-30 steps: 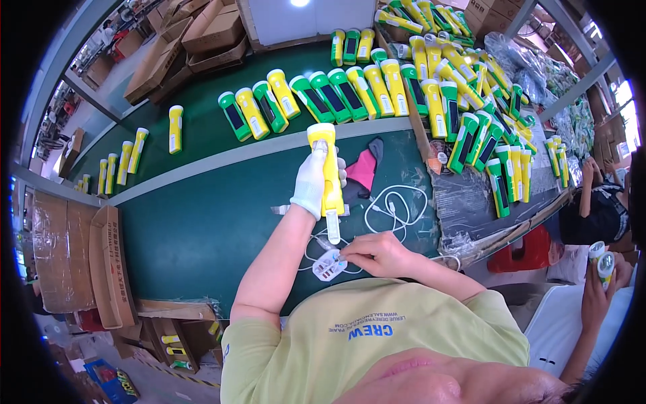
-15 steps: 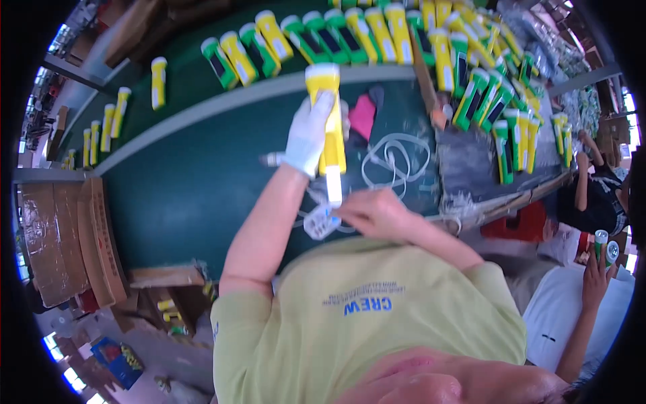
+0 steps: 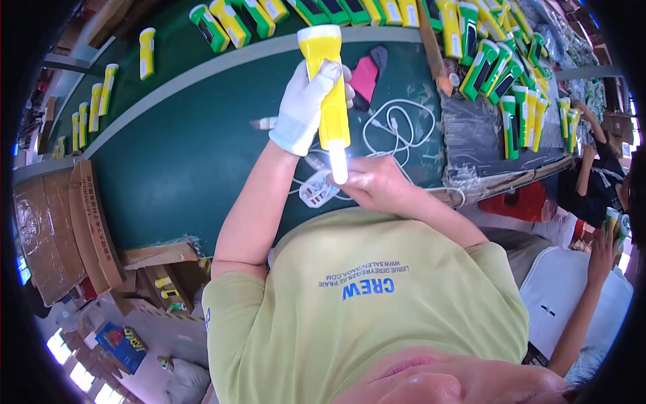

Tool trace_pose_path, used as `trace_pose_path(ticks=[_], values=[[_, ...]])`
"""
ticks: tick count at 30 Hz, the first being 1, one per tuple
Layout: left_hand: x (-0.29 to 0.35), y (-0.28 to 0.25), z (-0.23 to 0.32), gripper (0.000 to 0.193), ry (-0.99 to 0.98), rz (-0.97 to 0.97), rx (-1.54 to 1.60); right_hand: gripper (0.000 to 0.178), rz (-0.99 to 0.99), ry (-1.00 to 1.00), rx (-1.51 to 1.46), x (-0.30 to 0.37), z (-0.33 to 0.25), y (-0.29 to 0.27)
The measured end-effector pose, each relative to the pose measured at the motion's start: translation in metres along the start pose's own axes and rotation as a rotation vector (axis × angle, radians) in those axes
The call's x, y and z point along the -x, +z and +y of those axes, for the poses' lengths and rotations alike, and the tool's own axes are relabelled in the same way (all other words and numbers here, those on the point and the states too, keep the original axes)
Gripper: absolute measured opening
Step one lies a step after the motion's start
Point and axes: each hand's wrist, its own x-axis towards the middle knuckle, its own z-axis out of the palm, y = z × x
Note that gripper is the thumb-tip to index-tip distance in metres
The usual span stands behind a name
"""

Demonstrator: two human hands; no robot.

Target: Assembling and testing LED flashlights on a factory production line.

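A yellow flashlight (image 3: 332, 114) with a white head is held up over the green bench, its head toward the far side. My left hand (image 3: 304, 101), in a white glove, is wrapped round its body, thumb on top. A white strip (image 3: 338, 163) at the flashlight's near end glows brightly. My bare right hand (image 3: 385, 183) has its fingers closed at that glowing end; the glare partly hides the fingertips. Just beside them lies a white power strip (image 3: 315, 191). White cables (image 3: 431, 131) curl to the right of the flashlight.
A pink and black cloth (image 3: 365, 79) and a brush (image 3: 264, 124) lie on the bench. Yellow and green flashlights stand along the far ledge and pile up on the right (image 3: 486, 67). Cardboard (image 3: 86, 222) edges the left. A co-worker's hand (image 3: 601, 250) holds flashlights at the right.
The strip at the flashlight's near end has gone from unlit white to glowing. Both hands and the flashlight appear slightly higher in the picture, as the whole view has shifted.
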Motion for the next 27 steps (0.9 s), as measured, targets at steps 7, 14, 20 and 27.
trace_pose_path(ticks=[7,14,20,27], values=[[0.006,0.006,-0.009,0.037,0.044,0.02,-0.055,0.007,0.071,-0.062,-0.032,0.004,-0.007,0.005],[0.005,0.009,-0.008,0.038,0.057,0.072,-0.037,0.013,0.079,-0.075,-0.145,-0.003,-0.008,-0.001],[-0.002,0.011,-0.01,0.037,0.101,0.145,-0.065,0.018,0.073,-0.104,-0.145,-0.009,-0.01,-0.012],[0.007,0.004,-0.027,0.037,-0.083,0.187,-0.003,0.008,0.148,-0.095,-0.176,0.001,-0.02,-0.001]])
